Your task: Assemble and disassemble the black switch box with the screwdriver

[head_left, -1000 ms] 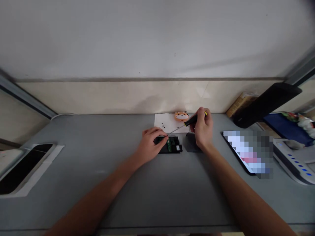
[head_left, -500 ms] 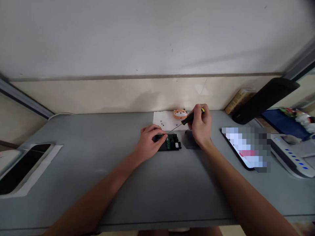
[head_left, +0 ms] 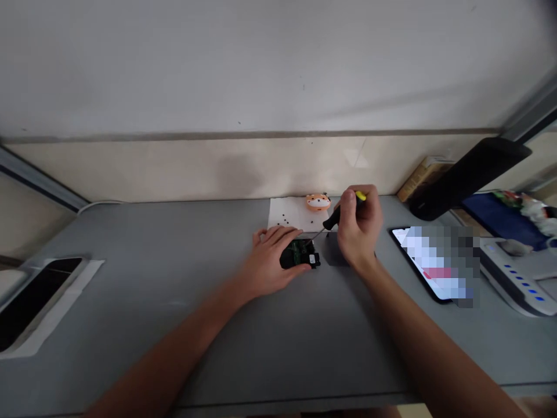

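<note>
My left hand spans a small black device with a green circuit board, thumb along its near edge and fingers over its far edge. The hand covers the device's left part. In my closed right hand is a screwdriver with a black and yellow handle. Its thin shaft slants down left to the far right part of the board; whether the tip touches a screw is too small to tell. Beside the device, partly behind my right hand, lies a dark flat cover.
Several tiny dark screws lie on white paper at the back, with an orange animal-faced case. To the right are a lit phone, a black cylinder, a book and a power strip. A dark phone-like slab lies left.
My left hand has gone from fingertips pinched near the screwdriver tip to a spread grip around the device. The screwdriver tip has shifted right along the board.
</note>
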A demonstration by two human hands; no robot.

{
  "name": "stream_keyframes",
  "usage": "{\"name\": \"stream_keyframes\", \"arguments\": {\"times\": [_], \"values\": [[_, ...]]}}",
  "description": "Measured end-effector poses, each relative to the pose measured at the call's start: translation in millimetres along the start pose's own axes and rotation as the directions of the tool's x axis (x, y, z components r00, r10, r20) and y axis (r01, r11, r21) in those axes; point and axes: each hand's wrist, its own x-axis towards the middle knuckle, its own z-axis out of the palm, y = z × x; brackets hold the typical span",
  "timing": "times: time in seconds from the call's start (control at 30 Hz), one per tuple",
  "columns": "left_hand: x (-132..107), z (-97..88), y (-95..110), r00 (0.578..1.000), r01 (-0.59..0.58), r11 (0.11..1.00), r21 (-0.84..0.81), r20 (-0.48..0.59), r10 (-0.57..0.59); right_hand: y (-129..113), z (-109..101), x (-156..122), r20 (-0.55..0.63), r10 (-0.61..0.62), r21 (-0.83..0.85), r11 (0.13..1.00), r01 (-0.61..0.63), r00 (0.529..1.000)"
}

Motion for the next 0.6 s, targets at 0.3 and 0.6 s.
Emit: {"name": "stream_keyframes", "arguments": {"times": [0.3, 0.6], "values": [[1.4, -2.7, 0.3, 0.997, 0.006, 1.000, -0.003, 0.077, -0.006, 5.3, -1.8, -5.3, 0.092, -0.047, -0.176, 0.982, 0.063, 0.995], [1.7, -2.1, -0.4, 0.996, -0.010, 1.000, 0.001, 0.088, 0.009, 8.9, -2.1, -6.2, 0.114, 0.010, -0.142, 0.990, 0.006, 0.993]]}}
